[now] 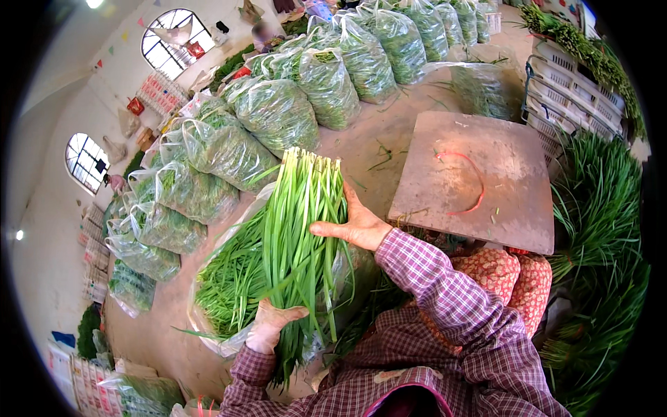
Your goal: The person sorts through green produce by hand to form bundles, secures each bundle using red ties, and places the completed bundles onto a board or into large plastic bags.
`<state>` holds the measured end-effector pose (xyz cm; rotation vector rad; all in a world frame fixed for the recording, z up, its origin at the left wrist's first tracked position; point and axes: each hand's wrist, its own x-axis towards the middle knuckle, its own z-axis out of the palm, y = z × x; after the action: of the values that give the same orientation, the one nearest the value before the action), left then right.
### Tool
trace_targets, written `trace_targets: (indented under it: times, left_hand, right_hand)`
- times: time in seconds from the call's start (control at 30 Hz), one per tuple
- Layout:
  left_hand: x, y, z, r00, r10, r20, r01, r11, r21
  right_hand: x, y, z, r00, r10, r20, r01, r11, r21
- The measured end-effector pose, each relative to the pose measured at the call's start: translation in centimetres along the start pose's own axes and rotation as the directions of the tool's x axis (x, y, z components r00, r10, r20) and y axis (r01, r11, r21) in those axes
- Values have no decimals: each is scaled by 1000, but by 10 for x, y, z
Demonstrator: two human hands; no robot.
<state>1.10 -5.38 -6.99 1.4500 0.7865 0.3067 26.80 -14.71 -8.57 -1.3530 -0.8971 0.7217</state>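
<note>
A thick bunch of garlic chives [302,201] lies between my two hands, its pale cut ends pointing away from me and its green leaves toward me. My right hand [358,224] grips its right side, thumb across the front, fingers mostly hidden behind. Lower down, my left hand [274,326] holds the leafy end, thumb over the leaves, other fingers out of sight. Beneath and to the left, an open clear plastic bag [201,326] holds more loose chives [229,288]. The bunch is over this bag; whether it rests on the contents I cannot tell.
A square board [479,174] stands right of me, with a red tie [481,184] on it. Filled plastic bags [271,115] line the floor in a curved row. Loose chives [597,201] are heaped at right, below stacked white crates [573,90]. People sit by the far wall.
</note>
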Motion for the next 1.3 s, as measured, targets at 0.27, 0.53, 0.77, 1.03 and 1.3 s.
trace_targets:
  times: [0.27,0.53,0.77,1.03,1.3]
  left_hand:
    - [-7,20,-26,994,-10,109,-3,993,117]
    - [-3,25,-54,970,-105,220,65,981,180]
    - [1,16,-74,948,12,318,-79,977,200]
    - [4,0,-98,947,-181,265,191,981,-14]
    - [32,-39,-139,945,-116,306,178,967,-184]
  right_hand:
    - [-23,-26,-5,966,205,158,-203,979,-26]
    - [-33,-13,-51,996,-63,59,86,759,-645]
    - [-22,-29,-111,953,-287,101,208,372,-904]
    - [-34,-45,-229,897,-287,-336,-169,480,-861]
    - [-42,-27,-72,965,210,160,-194,975,-107]
